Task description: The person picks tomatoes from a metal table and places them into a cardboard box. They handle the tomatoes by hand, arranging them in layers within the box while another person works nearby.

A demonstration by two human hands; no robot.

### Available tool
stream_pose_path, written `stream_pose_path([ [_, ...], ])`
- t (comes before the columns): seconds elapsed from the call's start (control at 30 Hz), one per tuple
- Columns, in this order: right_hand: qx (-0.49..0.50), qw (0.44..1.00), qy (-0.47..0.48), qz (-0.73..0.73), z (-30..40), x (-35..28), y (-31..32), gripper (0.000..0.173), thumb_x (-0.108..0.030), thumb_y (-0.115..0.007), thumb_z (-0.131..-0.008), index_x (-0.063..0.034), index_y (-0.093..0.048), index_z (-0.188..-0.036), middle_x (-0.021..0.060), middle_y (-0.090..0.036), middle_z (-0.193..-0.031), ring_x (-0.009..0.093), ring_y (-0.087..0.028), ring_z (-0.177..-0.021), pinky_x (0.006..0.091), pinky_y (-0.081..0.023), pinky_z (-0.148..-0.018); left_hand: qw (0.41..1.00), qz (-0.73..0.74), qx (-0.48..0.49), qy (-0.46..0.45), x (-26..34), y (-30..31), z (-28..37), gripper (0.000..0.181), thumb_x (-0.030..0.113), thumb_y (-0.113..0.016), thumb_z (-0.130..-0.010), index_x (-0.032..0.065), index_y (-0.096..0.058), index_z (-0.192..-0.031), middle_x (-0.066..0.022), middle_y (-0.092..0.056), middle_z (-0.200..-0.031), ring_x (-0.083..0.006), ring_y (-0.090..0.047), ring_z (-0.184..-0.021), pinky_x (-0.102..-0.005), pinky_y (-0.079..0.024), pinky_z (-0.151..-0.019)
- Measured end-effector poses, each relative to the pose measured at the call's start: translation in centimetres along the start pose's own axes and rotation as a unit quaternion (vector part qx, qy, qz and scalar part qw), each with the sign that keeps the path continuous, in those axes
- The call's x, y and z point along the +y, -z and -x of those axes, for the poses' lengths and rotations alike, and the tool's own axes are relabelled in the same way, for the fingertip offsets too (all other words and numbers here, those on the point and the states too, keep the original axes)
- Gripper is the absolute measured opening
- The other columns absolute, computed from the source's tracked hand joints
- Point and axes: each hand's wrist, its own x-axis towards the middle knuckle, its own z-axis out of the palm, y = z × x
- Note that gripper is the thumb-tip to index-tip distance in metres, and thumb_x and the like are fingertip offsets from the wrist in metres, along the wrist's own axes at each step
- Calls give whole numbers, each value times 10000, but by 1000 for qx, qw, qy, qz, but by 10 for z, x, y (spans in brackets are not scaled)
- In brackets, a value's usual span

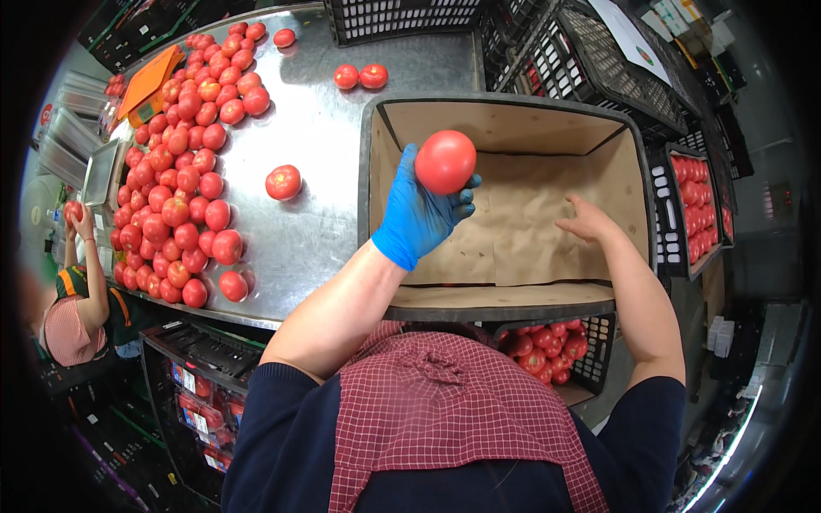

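My left hand (426,215), in a blue glove, holds a large red tomato (446,162) above the left part of a black plastic crate (507,314). Brown paper (532,224) lines the walls and bottom of the crate, and no tomato shows in it. My bare right hand (585,219) is over the right part of the lining, fingers apart, holding nothing. A single tomato (283,183) sits on the metal table (321,256) left of the crate. Farther left lies a large spread of tomatoes (186,176).
Black crates (577,77) stand stacked behind and to the right. A crate of tomatoes (696,199) is at the right, another (593,365) below the table edge. An orange scale (151,83) stands beyond the spread. A co-worker (83,301) holds a tomato at far left.
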Motion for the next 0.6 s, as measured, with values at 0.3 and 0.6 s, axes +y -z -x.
stream_pose_path([
  [0.3,88,994,57,16,-5,10,-4,697,-355,-703,-846,-56,-479,-1434,217,-562,-1398,352,-535,-1303,422,-447,-1069,990,-136,17,-46,-7,-9,0,654,542,-586,-966,103,-459,-1434,-169,-579,-1350,-343,-616,-1204,-423,-602,-857],
  [0.6,534,833,140,27,5,22,35,561,-327,-731,-841,-95,-569,-1326,173,-565,-1295,363,-529,-1179,452,-445,-1012,811,-529,118,-222,-27,-5,-4,687,103,-812,-828,101,-450,-1412,-120,-553,-1309,-233,-600,-1166,-389,-568,-944],
])
